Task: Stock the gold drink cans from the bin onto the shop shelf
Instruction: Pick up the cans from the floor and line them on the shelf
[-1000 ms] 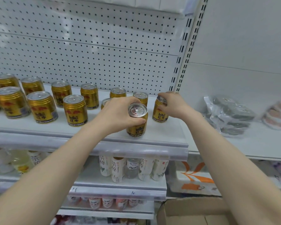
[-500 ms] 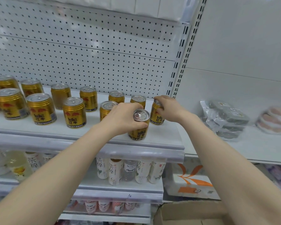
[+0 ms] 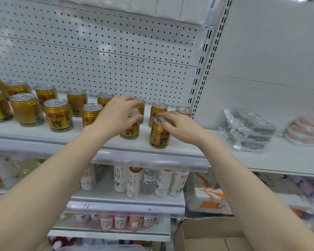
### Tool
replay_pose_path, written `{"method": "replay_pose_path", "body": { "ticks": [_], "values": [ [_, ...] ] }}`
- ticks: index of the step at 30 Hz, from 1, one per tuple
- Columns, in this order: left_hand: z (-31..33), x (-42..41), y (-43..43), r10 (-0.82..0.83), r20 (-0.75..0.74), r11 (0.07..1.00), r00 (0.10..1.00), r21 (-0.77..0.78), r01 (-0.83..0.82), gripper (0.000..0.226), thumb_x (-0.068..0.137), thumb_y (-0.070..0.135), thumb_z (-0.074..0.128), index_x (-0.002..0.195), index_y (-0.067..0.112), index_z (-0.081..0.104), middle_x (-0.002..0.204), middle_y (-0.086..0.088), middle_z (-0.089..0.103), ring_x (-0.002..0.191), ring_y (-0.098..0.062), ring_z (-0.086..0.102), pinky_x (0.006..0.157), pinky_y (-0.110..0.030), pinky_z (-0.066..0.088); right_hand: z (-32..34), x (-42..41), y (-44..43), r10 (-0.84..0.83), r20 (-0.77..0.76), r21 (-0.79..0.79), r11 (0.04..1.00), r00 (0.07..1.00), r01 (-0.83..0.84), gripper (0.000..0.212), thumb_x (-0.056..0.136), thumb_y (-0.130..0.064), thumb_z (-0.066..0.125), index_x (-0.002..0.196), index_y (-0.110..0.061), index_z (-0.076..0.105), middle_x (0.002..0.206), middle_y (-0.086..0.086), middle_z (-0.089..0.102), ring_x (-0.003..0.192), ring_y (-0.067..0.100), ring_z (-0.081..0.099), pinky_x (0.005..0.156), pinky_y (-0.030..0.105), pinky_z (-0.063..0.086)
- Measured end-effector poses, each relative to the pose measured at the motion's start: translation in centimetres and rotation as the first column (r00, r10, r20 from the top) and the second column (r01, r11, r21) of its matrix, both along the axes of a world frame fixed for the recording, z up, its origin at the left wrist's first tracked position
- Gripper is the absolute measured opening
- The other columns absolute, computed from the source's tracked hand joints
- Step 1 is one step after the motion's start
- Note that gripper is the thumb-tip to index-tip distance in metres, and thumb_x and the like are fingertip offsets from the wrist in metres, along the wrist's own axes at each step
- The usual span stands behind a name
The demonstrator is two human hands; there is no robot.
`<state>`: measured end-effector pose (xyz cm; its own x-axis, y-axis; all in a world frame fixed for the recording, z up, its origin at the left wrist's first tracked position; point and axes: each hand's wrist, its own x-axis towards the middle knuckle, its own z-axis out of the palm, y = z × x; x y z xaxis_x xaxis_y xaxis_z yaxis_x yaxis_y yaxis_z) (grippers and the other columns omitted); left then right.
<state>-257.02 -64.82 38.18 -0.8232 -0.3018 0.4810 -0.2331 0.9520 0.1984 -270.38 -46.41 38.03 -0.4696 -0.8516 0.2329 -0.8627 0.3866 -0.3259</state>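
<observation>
Two rows of gold drink cans [image 3: 57, 116] stand on the white shop shelf [image 3: 152, 156]. My left hand [image 3: 114, 113] reaches over a front-row gold can [image 3: 130, 132] and curls its fingers and thumb round the top of it. My right hand [image 3: 181, 127] grips the lid rim of the rightmost front can [image 3: 159, 136], which stands upright near the shelf's front edge. Two more cans [image 3: 158, 109] stand behind these at the pegboard. An open cardboard box [image 3: 207, 236] sits low at the right; I cannot see what is inside it.
A perforated back panel [image 3: 116, 60] closes the shelf behind. Vacuum-packed food packs [image 3: 248, 129] lie on the neighbouring shelf to the right. Tea bottles [image 3: 134, 182] fill the shelf below, with small pink cups [image 3: 120, 221] lower still.
My right hand has left the back-row can and come forward onto the front right can. My left hand now sits on the front-row can to its left. The view has tilted upward.
</observation>
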Motion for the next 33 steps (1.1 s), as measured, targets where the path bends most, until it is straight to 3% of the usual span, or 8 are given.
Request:
{"method": "replay_pose_path", "body": {
  "ticks": [4,7,17,20,23,25,28,33],
  "values": [
    [-1.1,0.9,-1.0,0.023,0.153,0.999,0.988,0.044,-0.030,0.059,0.091,0.042,0.057,0.143,0.017,0.042,0.149,-0.005,0.040,0.134,-0.027,0.039,0.109,-0.043,0.034,0.6,0.5,-0.5,-0.001,0.031,0.080,0.997,1.000,-0.002,0.054,0.092,-0.032,0.051,0.145,-0.025,0.041,0.146,0.001,0.044,0.131,0.021,0.044,0.104,0.033,0.040],
    [-1.3,1.0,-0.9,0.001,0.140,0.999,0.990,0.053,-0.008,0.058,0.092,0.036,0.057,0.144,0.017,0.040,0.150,-0.004,0.038,0.134,-0.026,0.040,0.107,-0.041,0.035,0.5,0.6,-1.3,-0.038,-0.031,0.102,0.994,0.999,0.041,0.055,0.092,-0.036,0.053,0.144,-0.022,0.042,0.144,0.005,0.045,0.129,0.024,0.045,0.103,0.040,0.043],
    [-1.4,0.6,-1.5,-0.007,0.159,0.999,0.987,0.034,0.002,0.051,0.094,0.029,0.056,0.142,0.016,0.045,0.149,-0.005,0.039,0.131,-0.030,0.043,0.105,-0.043,0.038,-0.8,0.9,-3.2,-0.138,-0.116,0.048,0.988,0.984,0.144,0.059,0.095,-0.044,0.049,0.146,-0.015,0.038,0.145,0.011,0.040,0.129,0.029,0.044,0.103,0.039,0.041],
    [-1.4,0.6,-1.8,-0.007,0.166,1.000,0.986,-0.002,0.007,0.051,0.093,0.032,0.056,0.140,0.016,0.046,0.147,-0.006,0.043,0.128,-0.030,0.044,0.103,-0.042,0.040,0.1,-0.4,-2.2,-0.149,-0.075,-0.048,0.988,0.986,0.146,0.054,0.098,-0.047,0.041,0.146,-0.021,0.039,0.145,0.009,0.041,0.128,0.026,0.045,0.105,0.039,0.038],
    [-0.8,0.1,-0.9,-0.039,0.101,0.996,0.994,-0.078,0.047,0.057,0.091,0.041,0.057,0.140,0.016,0.046,0.146,-0.007,0.044,0.131,-0.029,0.039,0.106,-0.041,0.034,1.4,-4.1,-1.0,-0.289,-0.121,-0.154,0.951,0.950,0.269,0.049,0.100,-0.032,0.042,0.148,-0.020,0.036,0.148,0.010,0.039,0.133,0.029,0.038,0.109,0.041,0.033],
    [-0.2,-0.8,0.7,-0.117,0.080,0.989,0.990,-0.083,0.124,0.062,0.089,0.047,0.057,0.143,0.019,0.042,0.148,-0.004,0.040,0.135,-0.025,0.035,0.110,-0.040,0.032,1.5,-6.2,-0.8,-0.346,-0.130,-0.040,0.938,0.929,0.344,0.054,0.099,-0.032,0.044,0.150,-0.021,0.031,0.151,0.011,0.034,0.135,0.033,0.034,0.110,0.045,0.035],
    [0.0,-2.9,3.2,-0.170,0.140,0.980,0.975,-0.077,0.182,0.067,0.087,0.052,0.057,0.145,0.023,0.038,0.150,0.000,0.038,0.136,-0.022,0.034,0.108,-0.041,0.033,0.6,-7.2,-1.3,-0.315,-0.055,0.131,0.939,0.948,0.319,0.057,0.099,-0.036,0.045,0.151,-0.021,0.027,0.153,0.012,0.030,0.137,0.034,0.033,0.110,0.044,0.034],
    [-0.6,-4.7,3.9,-0.156,0.174,0.983,0.972,-0.067,0.169,0.061,0.088,0.045,0.059,0.141,0.018,0.044,0.141,-0.002,0.048,0.123,-0.025,0.049,0.096,-0.038,0.043,-0.1,-7.0,-0.9,-0.306,-0.024,0.074,0.949,0.952,0.307,0.050,0.098,-0.033,0.047,0.144,-0.016,0.039,0.139,0.014,0.043,0.123,0.034,0.046,0.100,0.040,0.041]
  ]
}}
